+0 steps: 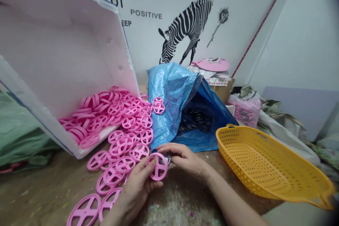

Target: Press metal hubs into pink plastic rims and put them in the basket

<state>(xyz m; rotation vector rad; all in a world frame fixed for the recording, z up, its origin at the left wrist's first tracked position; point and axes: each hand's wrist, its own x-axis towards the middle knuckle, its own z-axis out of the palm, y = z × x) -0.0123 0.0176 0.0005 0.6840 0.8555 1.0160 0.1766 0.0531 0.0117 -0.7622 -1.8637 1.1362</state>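
Head view: in front of the blue bag, one pink wheel is held by the left hand, and a grey piece, partly hidden, is pinched by the right hand; whether they are joined cannot be told. Many loose wheels are seen left of the bag, black discs inside it.

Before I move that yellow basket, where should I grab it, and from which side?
I'd take the yellow basket by its two end loops, one hand to each, coming down from above. It is long and lies open side up, with a loop standing out at either end, so lifting both ends together would probably keep it level.
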